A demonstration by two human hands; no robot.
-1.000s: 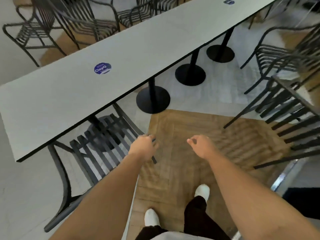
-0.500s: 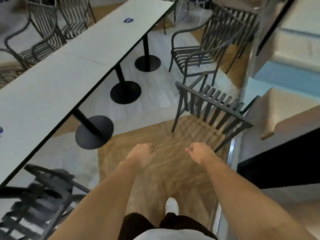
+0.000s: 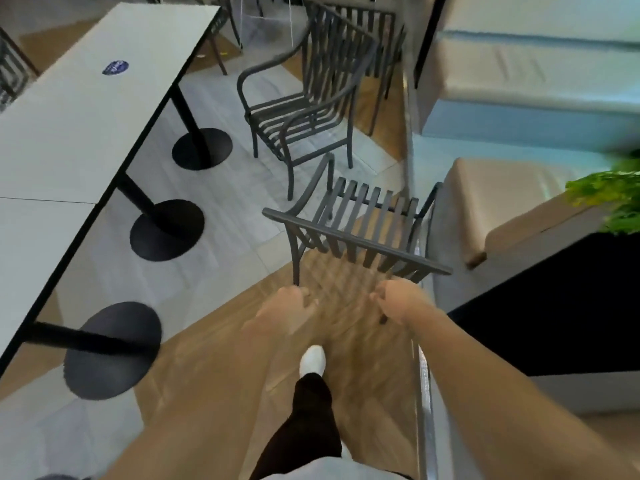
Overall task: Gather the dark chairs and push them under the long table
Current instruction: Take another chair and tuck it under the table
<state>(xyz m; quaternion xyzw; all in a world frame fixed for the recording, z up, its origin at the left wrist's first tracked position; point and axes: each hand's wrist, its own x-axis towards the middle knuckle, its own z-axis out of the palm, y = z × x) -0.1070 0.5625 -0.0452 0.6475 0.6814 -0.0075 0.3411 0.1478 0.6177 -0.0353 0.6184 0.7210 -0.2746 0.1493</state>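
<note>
Dark slatted chair (image 3: 356,233) stands apart from long desk (image 3: 86,109), back towards the person; left hand (image 3: 289,308) and right hand (image 3: 398,301) loosely curled, empty, near its top rail, apparently to grasp.

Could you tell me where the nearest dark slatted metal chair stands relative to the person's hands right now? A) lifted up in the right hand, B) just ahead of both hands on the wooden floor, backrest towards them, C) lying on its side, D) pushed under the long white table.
B: the nearest dark slatted metal chair stands upright just beyond the left hand and right hand, neither gripping it, apart from the long white table.
</note>
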